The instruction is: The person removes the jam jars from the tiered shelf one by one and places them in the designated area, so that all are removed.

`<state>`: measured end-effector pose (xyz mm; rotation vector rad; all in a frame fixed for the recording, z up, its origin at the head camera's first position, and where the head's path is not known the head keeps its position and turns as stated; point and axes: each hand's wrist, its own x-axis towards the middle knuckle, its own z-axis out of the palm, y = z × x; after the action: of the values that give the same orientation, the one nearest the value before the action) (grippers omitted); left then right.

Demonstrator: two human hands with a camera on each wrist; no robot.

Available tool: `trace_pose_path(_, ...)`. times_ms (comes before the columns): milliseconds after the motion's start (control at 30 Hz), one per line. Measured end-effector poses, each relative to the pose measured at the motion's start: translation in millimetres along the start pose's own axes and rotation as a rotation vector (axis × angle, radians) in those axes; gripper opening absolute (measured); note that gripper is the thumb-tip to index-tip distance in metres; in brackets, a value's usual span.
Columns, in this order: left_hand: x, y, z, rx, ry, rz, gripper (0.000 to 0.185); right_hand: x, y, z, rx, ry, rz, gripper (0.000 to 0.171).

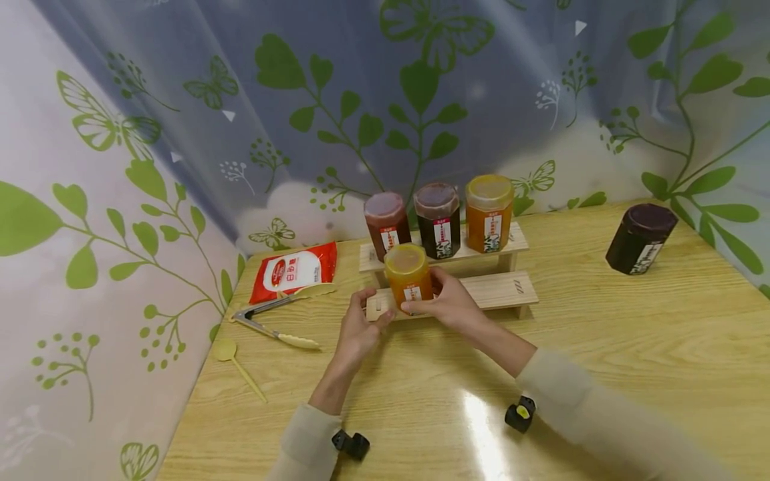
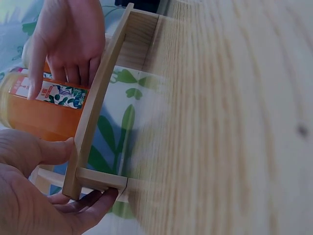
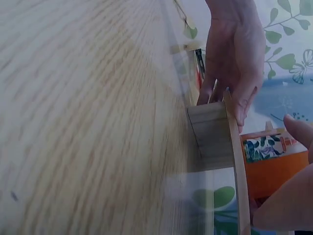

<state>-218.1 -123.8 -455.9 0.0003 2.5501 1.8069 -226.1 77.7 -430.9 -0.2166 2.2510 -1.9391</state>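
Note:
On the lower step of a two-step wooden display stand (image 1: 496, 291) stands a jar of orange jam (image 1: 404, 272) with a yellowish lid and a printed label. My right hand (image 1: 455, 304) grips this jar from the right, its thumb across the front. At the step's left end, my left hand (image 1: 358, 329) holds the board, with the thumb on top in the left wrist view and fingers beneath. Along the upper step stand a reddish jar (image 1: 385, 224), a dark jar (image 1: 438, 227) and another orange jar (image 1: 490, 217).
A separate dark jar (image 1: 641, 239) stands at the right of the wooden table (image 1: 601, 347). To the left lie a red and white packet (image 1: 295, 272), tongs (image 1: 259, 323) with cream tips and a yellow spoon (image 1: 236, 361). Patterned curtain (image 1: 337, 87) hangs behind.

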Motion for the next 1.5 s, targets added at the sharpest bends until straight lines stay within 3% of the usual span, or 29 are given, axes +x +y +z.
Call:
trace_pose_path(500, 3.4, 3.2, 0.5, 0.005, -0.007, 0.013, 0.056, 2, -2, 14, -0.118, 0.150, -0.035, 0.084)
trace_pose_path(667, 4.0, 3.0, 0.6, 0.020, -0.005, 0.014, 0.057, -2, -2, 10, -0.105, 0.143, -0.034, 0.082)
trace_pose_path(967, 6.2, 3.8, 0.3, 0.024, 0.000, 0.022, 0.057, -12, -3, -8, -0.129, 0.103, -0.070, 0.086)
trace_pose_path(1500, 1.6, -1.3, -0.2, 0.049, 0.010, 0.016, 0.056, -39, -1, -54, -0.215, 0.085, -0.019, 0.083)
